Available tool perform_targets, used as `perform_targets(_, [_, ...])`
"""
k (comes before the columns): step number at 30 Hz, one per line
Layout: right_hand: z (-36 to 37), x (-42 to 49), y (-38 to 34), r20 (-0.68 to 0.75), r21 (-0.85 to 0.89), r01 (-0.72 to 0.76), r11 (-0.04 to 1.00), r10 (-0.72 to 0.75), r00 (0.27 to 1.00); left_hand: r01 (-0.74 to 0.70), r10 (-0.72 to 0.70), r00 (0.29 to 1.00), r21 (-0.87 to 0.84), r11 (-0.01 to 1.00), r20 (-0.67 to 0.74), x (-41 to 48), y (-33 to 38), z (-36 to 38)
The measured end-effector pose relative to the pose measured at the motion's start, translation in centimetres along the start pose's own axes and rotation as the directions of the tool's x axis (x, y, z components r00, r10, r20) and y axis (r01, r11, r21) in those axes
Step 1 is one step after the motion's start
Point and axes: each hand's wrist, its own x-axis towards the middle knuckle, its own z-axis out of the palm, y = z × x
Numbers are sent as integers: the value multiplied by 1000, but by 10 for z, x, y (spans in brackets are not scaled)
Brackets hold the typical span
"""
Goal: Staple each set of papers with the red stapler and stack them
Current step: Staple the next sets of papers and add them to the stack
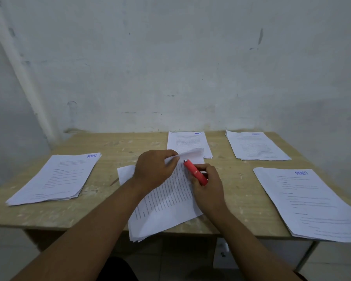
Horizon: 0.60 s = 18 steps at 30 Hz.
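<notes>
Red stapler (195, 172) gripped in right hand (208, 186); left hand (154, 169) pinching paper set (166, 201) corner.

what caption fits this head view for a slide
Left hand lifts a paper corner while right hand brings the red stapler to it.

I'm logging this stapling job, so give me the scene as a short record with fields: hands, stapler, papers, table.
left hand: pinching up the far corner of the centre paper set
right hand: holding the red stapler, nose aimed at that lifted corner
centre paper set: lies skewed, near end hanging over the table's front edge
other piles: left pile, far middle pile, far right pile, near right pile
table: worn wood, against the wall
</notes>
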Motion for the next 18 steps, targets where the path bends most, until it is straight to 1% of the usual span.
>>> perform_targets(2, [-1,-4,3,4,14,-10,1000,10,1000,-64,65,997,18,998,-31,-3,2,2])
perform_targets(5, [-5,-7,6,-9,60,-13,998,14,1000,-118,118,991,13,993,-55,-8,2,2])
perform_targets(7, [-10,-4,6,-71,143,-16,990,27,997,-152,153,986,11,988,-65,-12,3,2])
perform_targets(9, [-19,3,2,-105,282,-44,958,77,992,-198,198,977,1,980,-84,-15,3,2])
perform_targets(11, [-27,13,-3,-46,463,-127,877,167,985,-253,252,963,2,967,-95,-17,2,3])
perform_targets(13, [-33,18,-8,65,567,-239,788,246,967,-320,322,940,37,947,-112,-20,1,4])
perform_targets(15, [-35,16,-9,109,533,-326,781,319,941,-371,374,917,51,927,-137,-22,-1,4])
perform_targets(17, [-34,9,-4,99,483,-371,793,372,923,-398,402,903,57,916,-154,-24,-3,5])
perform_targets(18, [-33,6,-3,95,486,-390,782,396,913,-404,408,899,58,913,-156,-25,-3,5])
